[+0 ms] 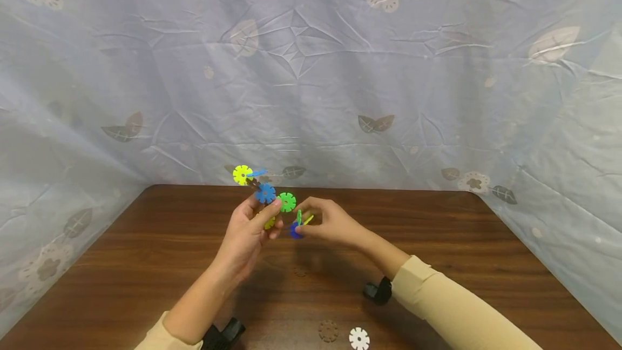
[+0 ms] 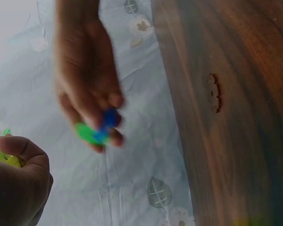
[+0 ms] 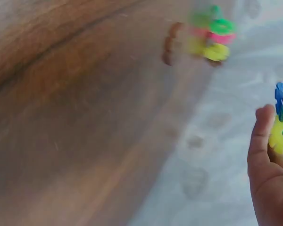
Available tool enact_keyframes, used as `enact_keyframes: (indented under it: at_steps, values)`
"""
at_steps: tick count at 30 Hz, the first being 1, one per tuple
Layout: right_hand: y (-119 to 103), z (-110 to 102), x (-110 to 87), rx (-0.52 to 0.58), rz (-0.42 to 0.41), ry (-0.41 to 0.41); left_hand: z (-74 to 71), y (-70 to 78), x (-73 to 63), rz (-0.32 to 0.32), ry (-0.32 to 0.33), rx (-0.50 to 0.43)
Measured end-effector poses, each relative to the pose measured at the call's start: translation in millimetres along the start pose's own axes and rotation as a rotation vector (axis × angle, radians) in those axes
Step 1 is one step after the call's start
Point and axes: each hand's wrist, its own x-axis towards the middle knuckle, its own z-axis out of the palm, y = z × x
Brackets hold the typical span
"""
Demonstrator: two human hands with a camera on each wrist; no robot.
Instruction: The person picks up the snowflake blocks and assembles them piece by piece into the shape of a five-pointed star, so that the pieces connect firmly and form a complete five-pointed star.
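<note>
Fingers and thumb of my left hand (image 1: 248,228) grip a chain of notched plastic discs, with a yellow-green disc (image 1: 242,175), a blue disc (image 1: 265,193) and a green disc (image 1: 287,202) showing. Some of that chain is hidden behind the fingers. Just to its right, my right hand (image 1: 332,223) pinches a smaller cluster of a dark blue disc (image 1: 295,230), a green disc (image 1: 299,217) and a yellow disc (image 1: 308,220). A gap separates the two clusters. In the left wrist view the right hand (image 2: 87,80) is blurred.
A brown disc (image 1: 328,331) and a white disc (image 1: 359,338) lie on the wooden table (image 1: 160,263) near its front. Another brown disc (image 1: 300,271) lies farther back. A patterned curtain (image 1: 311,96) hangs behind the table. Black wrist straps (image 1: 378,290) sit at both cuffs.
</note>
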Motion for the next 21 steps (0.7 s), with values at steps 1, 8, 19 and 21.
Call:
enact_keyframes:
  at_steps: [1, 8, 19, 21]
  values:
    - [-3.1, -4.8, -5.4, -0.007, -0.016, -0.001, 0.7, -1.5, 0.5, -0.007, 0.001, -0.004]
    - [-28.0, -32.4, -41.4, -0.123, -0.094, -0.043, 6.3, -11.6, 0.6, -0.065, -0.029, 0.060]
    - [-39.6, -36.2, -71.5, -0.036, -0.139, -0.083, 18.8, -22.9, -5.9, -0.125, -0.132, 0.034]
    - [-38.1, -36.1, -76.0, -0.027, -0.143, -0.069, 20.1, -24.4, -6.8, -0.127, -0.152, 0.023]
